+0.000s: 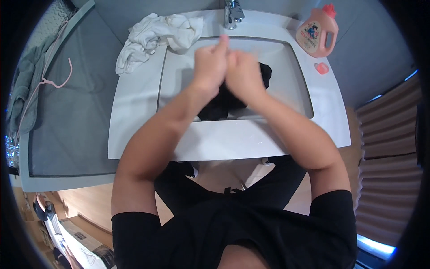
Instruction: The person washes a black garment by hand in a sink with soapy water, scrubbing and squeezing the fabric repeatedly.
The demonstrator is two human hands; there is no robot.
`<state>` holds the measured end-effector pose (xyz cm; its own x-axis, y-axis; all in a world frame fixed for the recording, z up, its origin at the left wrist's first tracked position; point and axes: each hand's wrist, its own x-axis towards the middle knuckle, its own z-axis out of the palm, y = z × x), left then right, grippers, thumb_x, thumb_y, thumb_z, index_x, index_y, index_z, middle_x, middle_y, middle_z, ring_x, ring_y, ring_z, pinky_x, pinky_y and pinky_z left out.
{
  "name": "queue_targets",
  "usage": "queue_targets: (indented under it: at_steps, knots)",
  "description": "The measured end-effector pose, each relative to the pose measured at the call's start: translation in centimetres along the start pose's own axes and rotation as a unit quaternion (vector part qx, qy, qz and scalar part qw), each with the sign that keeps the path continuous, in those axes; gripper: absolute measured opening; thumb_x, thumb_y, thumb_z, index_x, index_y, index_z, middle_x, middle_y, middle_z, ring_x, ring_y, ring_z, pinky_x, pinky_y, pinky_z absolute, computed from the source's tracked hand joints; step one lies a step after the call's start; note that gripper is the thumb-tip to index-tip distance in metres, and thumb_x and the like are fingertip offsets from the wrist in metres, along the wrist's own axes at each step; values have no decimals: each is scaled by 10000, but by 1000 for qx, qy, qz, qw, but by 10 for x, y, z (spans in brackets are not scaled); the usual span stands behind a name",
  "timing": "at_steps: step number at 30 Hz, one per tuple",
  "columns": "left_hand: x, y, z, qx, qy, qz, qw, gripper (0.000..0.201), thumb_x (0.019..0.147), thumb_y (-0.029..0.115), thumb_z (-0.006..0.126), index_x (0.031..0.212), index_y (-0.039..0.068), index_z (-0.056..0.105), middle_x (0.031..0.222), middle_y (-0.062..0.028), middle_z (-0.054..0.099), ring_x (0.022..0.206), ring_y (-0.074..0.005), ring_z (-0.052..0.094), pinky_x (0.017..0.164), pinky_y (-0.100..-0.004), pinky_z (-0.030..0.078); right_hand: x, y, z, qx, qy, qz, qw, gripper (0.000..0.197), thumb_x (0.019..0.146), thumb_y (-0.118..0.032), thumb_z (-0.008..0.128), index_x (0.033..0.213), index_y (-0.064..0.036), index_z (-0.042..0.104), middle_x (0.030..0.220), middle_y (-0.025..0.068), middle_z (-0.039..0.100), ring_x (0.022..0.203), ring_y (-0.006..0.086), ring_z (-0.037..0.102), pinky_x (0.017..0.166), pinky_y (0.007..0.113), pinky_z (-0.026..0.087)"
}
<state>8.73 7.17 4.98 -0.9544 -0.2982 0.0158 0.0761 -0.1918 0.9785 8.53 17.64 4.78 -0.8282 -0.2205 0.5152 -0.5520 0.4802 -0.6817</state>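
Note:
My left hand [210, 65] and my right hand [244, 74] are pressed together over the white sink [284, 92], blurred by motion. The fingers of both are curled closed, and the left thumb points up. Whatever lies between them is hidden. A crumpled black cloth [215, 107] sits in the sink below and behind my hands, showing between my wrists and to the right of my right hand. Whether my fingers grip part of it I cannot tell.
A chrome faucet [233, 15] stands at the sink's far edge. White cloth [154, 38] is heaped on the counter's left. At the right are a pink detergent bottle [318, 33] and a small pink cap-like piece [321, 68]. A pink hanger [56, 83] is at far left.

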Motion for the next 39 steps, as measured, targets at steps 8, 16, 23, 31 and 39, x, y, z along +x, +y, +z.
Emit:
queue_targets:
  at_steps: [8,16,23,31,39]
  knots:
    - [-13,-3,-2,73,-60,-23,995,436,997,447,567,794,62,594,599,-7,523,464,-115,468,401,-295,341,14,2,-13,30,-4,77,997,414,960,-221,428,736,37,661,760,296,647,723,475,646,717,538,520]
    - [-25,-6,13,149,-39,51,987,564,947,510,624,663,25,582,584,6,508,518,-90,418,464,-300,343,26,21,-12,52,5,107,993,414,965,-264,479,757,43,663,743,294,644,714,464,650,675,528,513]
    - [-12,-2,7,127,26,82,988,590,1003,431,553,651,-40,596,603,-61,595,603,-119,471,578,-355,434,9,4,-3,-33,14,25,999,454,991,-270,421,776,52,659,806,311,650,790,491,649,746,550,518]
    - [7,-6,-10,-44,39,5,998,519,1016,411,531,717,-5,618,693,-42,611,609,-105,454,562,-353,409,-4,-4,10,-3,-25,-43,999,423,1009,-249,377,821,31,632,816,298,644,779,498,621,756,562,494]
    - [6,1,-23,-29,-7,-7,1000,411,1012,404,559,798,55,592,710,-27,588,574,-134,537,484,-309,428,-18,-23,13,81,-24,13,996,464,1010,-259,423,723,53,615,726,315,611,728,520,606,704,557,482]
